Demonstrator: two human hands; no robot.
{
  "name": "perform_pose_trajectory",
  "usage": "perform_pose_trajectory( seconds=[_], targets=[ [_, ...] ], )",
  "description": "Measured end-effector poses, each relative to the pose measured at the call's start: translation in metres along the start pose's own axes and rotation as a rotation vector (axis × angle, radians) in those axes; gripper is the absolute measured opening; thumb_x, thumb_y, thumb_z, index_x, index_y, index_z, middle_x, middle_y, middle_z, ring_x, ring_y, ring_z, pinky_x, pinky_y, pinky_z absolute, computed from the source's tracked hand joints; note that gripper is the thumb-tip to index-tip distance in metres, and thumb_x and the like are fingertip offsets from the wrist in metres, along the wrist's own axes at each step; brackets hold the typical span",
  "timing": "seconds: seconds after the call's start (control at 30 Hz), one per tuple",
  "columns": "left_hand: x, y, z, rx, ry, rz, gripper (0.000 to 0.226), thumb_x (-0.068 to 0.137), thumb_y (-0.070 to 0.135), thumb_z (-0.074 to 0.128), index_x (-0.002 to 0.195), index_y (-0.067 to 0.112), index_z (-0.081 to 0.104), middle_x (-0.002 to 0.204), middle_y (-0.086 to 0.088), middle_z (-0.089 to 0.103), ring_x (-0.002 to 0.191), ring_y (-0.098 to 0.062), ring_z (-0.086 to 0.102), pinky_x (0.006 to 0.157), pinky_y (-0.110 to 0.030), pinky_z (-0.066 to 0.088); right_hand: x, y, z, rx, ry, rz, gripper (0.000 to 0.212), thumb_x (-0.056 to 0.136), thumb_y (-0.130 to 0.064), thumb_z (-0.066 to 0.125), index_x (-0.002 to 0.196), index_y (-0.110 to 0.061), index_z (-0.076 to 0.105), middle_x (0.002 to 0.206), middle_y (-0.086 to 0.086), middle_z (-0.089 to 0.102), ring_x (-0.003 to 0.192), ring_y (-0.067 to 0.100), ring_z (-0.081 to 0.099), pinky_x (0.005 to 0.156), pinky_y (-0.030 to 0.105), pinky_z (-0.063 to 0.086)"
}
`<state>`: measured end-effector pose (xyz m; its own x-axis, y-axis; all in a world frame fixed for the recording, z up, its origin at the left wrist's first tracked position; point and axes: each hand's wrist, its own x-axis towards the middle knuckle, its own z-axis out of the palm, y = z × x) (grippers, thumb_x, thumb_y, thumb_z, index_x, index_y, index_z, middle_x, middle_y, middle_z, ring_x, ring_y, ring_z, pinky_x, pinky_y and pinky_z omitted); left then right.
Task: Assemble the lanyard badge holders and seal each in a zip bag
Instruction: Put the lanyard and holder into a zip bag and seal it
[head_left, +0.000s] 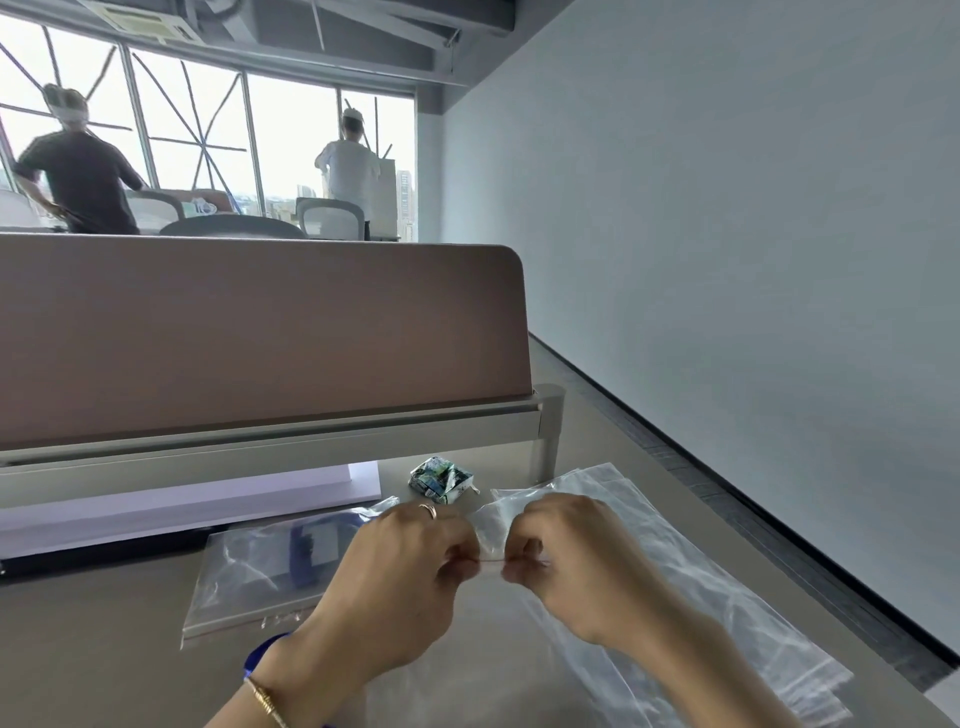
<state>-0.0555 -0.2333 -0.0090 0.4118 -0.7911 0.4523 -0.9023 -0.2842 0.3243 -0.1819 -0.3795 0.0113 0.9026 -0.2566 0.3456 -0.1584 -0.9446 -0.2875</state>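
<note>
Both hands pinch the red-lined mouth of a zip bag (519, 525) held just above the worktop (104, 670). The left hand (400, 577) and the right hand (566, 566) sit close together, thumb against curled fingers, with a short stretch of the red strip bare between the two grips. Whether this bag holds a badge yet cannot be told; its body trails away beyond the knuckles and looks clear.

The step looks like working the zip, either parting the lips or pressing them shut. To open, each grip should hold only one lip and pull gently apart, not along the strip. To seal, squeeze the strip flat at one spot and run the pinch outward to each corner, feeling for the click, so no gap is left.

A filled bag (270, 571), with a dark blue lanyard showing through it, lies left of the left grip. A pile of spare bags (727, 597) lies under and right of the right grip. A small crumpled packet (441, 478) sits beyond both. A blue lanyard end (262, 652) shows by the left wrist.
</note>
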Motion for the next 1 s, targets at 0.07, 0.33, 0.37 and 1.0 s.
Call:
perform_pose_trajectory(
  seconds=[0.07, 0.33, 0.37, 1.0],
  targets=[
    [-0.001, 0.001, -0.001, -0.016, -0.003, -0.007, 0.005, 0.083, 0.032, 0.064, 0.085, 0.033, 0.069, 0.083, 0.018, 0.064, 0.082, -0.006, 0.058, 0.073, -0.024, 0.047, -0.001, 0.002, 0.001, -0.014, 0.013, 0.003, 0.007, 0.083, -0.033, 0.072, 0.082, -0.026, 0.071, 0.08, -0.01, 0.067, 0.08, 0.008, 0.059, 0.074, 0.028, 0.05],
    [0.001, -0.004, -0.002, -0.056, -0.031, -0.052, 0.008, 0.084, 0.025, 0.069, 0.08, 0.032, 0.069, 0.081, 0.021, 0.065, 0.079, -0.002, 0.057, 0.072, -0.018, 0.045, -0.003, 0.007, -0.005, 0.026, -0.022, 0.057, 0.005, 0.08, -0.031, 0.078, 0.08, -0.028, 0.074, 0.08, -0.015, 0.071, 0.078, 0.0, 0.062, 0.073, 0.018, 0.049],
    [0.002, -0.004, -0.002, -0.066, -0.03, -0.056, 0.008, 0.084, 0.025, 0.07, 0.08, 0.032, 0.069, 0.08, 0.021, 0.065, 0.079, -0.002, 0.057, 0.073, -0.019, 0.046, -0.003, 0.008, -0.007, 0.037, -0.019, 0.064, 0.005, 0.08, -0.028, 0.079, 0.079, -0.027, 0.075, 0.08, -0.015, 0.071, 0.078, -0.001, 0.062, 0.073, 0.017, 0.049],
    [0.005, -0.011, -0.003, -0.134, 0.002, -0.099, 0.015, 0.083, 0.021, 0.075, 0.075, 0.032, 0.069, 0.073, 0.023, 0.064, 0.073, 0.0, 0.059, 0.067, -0.016, 0.044, -0.005, 0.032, -0.014, 0.107, 0.032, 0.166, 0.021, 0.073, -0.018, 0.087, 0.065, -0.022, 0.068, 0.066, -0.008, 0.069, 0.069, 0.004, 0.064, 0.066, 0.023, 0.051]
  ],
)
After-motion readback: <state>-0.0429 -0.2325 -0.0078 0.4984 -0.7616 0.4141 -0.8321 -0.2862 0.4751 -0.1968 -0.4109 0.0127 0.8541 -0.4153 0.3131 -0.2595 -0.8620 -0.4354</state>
